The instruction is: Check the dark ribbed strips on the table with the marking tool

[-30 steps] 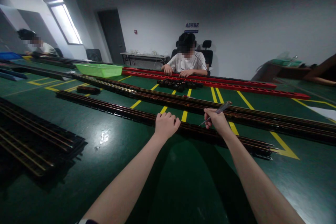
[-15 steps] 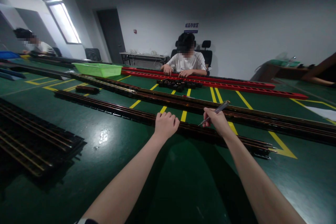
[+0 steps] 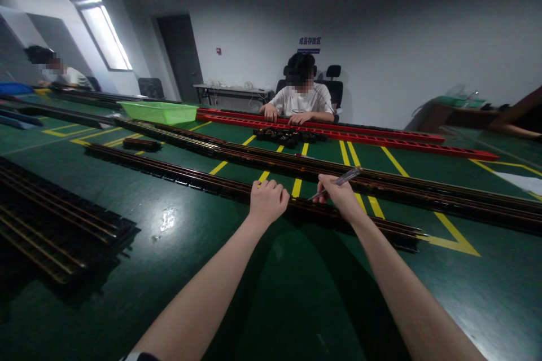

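A long dark strip with thin metal rods [image 3: 203, 179] runs across the green table in front of me. My left hand [image 3: 268, 202] is closed over its middle, with the fingers curled onto the far side. To the right, my right hand [image 3: 334, 192] is closed around a slim screwdriver [image 3: 348, 175] with a clear greyish handle. Its shaft slants down to the left, and the tip is at the strip, just right of my left hand. Whether the tip touches the strip I cannot tell.
Behind lies a longer dark strip [image 3: 423, 192]. More strips [image 3: 55, 214] are at the left, beside a short dark piece [image 3: 141, 144]. A green basket [image 3: 158, 113] and red ladder-like frames [image 3: 381, 144] stand farther back. A co-worker [image 3: 302, 98] sits opposite.
My right hand has moved left with the screwdriver, closer to my left hand. The strip's right end has shifted left. My left hand looks unmoved.
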A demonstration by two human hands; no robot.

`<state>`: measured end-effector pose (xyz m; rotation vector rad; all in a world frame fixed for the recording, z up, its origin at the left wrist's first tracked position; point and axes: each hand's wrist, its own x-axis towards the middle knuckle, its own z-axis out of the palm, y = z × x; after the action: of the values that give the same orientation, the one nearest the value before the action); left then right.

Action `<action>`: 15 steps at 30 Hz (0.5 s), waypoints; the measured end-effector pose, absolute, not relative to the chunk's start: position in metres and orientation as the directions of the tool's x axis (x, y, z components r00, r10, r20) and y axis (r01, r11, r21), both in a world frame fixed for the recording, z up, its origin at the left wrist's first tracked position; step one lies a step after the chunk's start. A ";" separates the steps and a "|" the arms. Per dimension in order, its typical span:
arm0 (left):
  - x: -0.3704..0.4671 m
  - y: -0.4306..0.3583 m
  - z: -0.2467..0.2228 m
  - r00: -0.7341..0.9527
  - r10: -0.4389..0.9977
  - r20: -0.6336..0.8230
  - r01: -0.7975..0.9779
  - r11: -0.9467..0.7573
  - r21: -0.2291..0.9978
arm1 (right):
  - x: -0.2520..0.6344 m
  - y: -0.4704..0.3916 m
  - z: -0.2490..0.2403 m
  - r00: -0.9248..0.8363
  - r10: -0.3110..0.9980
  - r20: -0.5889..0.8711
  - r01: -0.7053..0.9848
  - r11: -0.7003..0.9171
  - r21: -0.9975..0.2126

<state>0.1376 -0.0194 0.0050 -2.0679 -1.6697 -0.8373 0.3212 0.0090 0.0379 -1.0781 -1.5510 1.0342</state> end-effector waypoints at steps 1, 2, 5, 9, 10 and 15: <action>0.138 -0.019 0.005 0.129 0.755 0.643 0.968 -0.237 0.085 | 0.319 0.009 0.037 -0.169 0.957 0.235 0.165 0.263 -0.951; 0.138 -0.019 0.004 0.129 0.754 0.645 0.969 -0.234 0.080 | 0.318 0.010 0.035 -0.176 0.954 0.242 0.175 0.272 -0.946; 0.138 -0.019 0.003 0.133 0.750 0.648 0.967 -0.241 0.079 | 0.314 0.012 0.033 -0.194 0.947 0.257 0.214 0.296 -0.931; 0.138 -0.019 0.003 0.135 0.754 0.643 0.967 -0.242 0.080 | 0.312 0.012 0.033 -0.225 0.938 0.262 0.258 0.317 -0.913; 0.138 -0.019 0.002 0.134 0.757 0.640 0.968 -0.239 0.080 | 0.312 0.011 0.034 -0.231 0.936 0.266 0.269 0.324 -0.907; 0.137 -0.018 0.002 0.127 0.763 0.633 0.969 -0.232 0.085 | 0.312 0.007 0.040 -0.228 0.933 0.278 0.318 0.341 -0.884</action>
<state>0.1369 -0.0175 0.0024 -2.0636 -1.6803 -0.8193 0.3121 0.0074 0.0399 -1.1200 -1.7397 0.8928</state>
